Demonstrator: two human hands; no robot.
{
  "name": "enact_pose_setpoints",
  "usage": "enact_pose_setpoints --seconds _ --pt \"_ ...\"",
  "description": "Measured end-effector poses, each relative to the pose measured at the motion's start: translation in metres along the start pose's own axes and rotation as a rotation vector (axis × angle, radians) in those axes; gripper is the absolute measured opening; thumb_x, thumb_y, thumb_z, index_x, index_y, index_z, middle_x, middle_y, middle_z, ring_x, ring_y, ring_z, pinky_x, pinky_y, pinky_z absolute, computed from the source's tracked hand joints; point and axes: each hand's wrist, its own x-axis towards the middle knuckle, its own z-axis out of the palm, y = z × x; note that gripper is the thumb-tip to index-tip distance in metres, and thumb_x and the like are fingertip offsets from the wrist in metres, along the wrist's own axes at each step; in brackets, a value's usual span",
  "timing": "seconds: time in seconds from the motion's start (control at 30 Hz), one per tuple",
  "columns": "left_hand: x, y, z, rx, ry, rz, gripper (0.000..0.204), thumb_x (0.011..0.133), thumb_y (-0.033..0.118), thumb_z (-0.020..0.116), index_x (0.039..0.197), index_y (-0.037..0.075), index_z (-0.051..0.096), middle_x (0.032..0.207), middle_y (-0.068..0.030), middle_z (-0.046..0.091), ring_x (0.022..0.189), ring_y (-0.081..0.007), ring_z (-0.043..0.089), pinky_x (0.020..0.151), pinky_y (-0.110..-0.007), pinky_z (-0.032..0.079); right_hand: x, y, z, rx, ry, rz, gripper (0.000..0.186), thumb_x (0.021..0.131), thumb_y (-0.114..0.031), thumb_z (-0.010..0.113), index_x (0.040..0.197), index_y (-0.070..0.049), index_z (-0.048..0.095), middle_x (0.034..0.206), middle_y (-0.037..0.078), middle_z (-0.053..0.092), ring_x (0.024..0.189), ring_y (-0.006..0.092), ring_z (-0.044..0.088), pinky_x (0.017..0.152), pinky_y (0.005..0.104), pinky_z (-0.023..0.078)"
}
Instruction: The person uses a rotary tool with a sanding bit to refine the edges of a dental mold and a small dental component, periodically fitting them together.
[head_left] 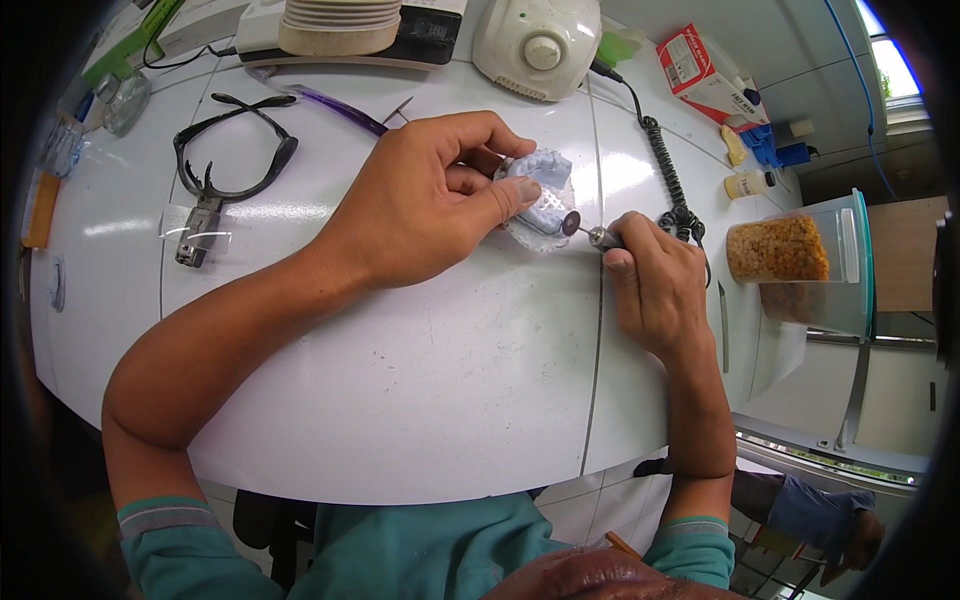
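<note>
My left hand (420,200) grips a pale blue dental cast (550,175) on a white, perforated, rough-edged base, its thumb pressed on the near side. My right hand (655,285) holds a slim metal rotary handpiece (606,236), fingers wrapped round it. The dark cutting disc (571,223) at the tool's tip is at the lower right edge of the cast, seemingly against it. Behind the hands, a coiled black cord (660,160) runs to a cream control box (530,50).
Black eyewear (280,160) with a clip-on light and a purple tool (345,108) lie left on the white table (400,380). Right are a red-white box (700,80), small bottle (750,183), granule-filled containers (775,250) and a metal blade (723,330). Another person (810,510) is at lower right.
</note>
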Motion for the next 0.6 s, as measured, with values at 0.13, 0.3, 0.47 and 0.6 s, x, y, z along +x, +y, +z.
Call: enact_pose_setpoints --seconds 0.13,0.3,0.47,0.6 --pt "0.0004 0.0003 -0.0002 -0.001 -0.002 -0.003 0.021 0.106 0.007 0.075 0.12 -0.007 0.068 0.139 -0.0232 0.07 0.098 -0.0107 0.078 0.088 -0.026 0.066 -0.0008 -0.0003 0.0004 -0.004 0.005 0.003 0.048 0.119 -0.046 0.05 0.095 -0.006 0.06 0.074 0.009 0.059 0.058 0.0293 0.061 0.053 0.0408 0.046" --pt "0.0 0.0015 -0.0003 -0.008 0.005 -0.005 0.021 0.106 0.007 0.074 0.119 -0.007 0.068 0.139 -0.022 0.071 0.097 -0.01 0.078 0.088 -0.025 0.065 -0.0003 -0.0003 0.0023 -0.017 0.023 -0.007 0.048 0.119 -0.046 0.05 0.094 -0.006 0.06 0.073 0.009 0.058 0.057 0.0293 0.06 0.053 0.0409 0.046" --pt "0.0 0.0012 -0.0004 -0.009 0.008 -0.018 0.021 0.106 0.007 0.075 0.119 -0.007 0.068 0.139 -0.0219 0.07 0.097 -0.0101 0.078 0.088 -0.025 0.065 -0.0011 -0.0008 0.0046 -0.021 0.034 -0.002 0.048 0.119 -0.045 0.05 0.095 -0.006 0.06 0.073 0.009 0.058 0.057 0.0297 0.06 0.053 0.0408 0.046" --pt "0.0004 0.0001 0.0005 -0.032 0.021 -0.007 0.019 0.106 0.007 0.074 0.117 -0.007 0.068 0.141 -0.0235 0.07 0.101 -0.0121 0.078 0.089 -0.025 0.065 -0.001 -0.0024 0.0048 -0.013 0.066 0.011 0.047 0.119 -0.045 0.051 0.094 -0.005 0.06 0.073 0.01 0.06 0.056 0.0301 0.06 0.053 0.0408 0.047"
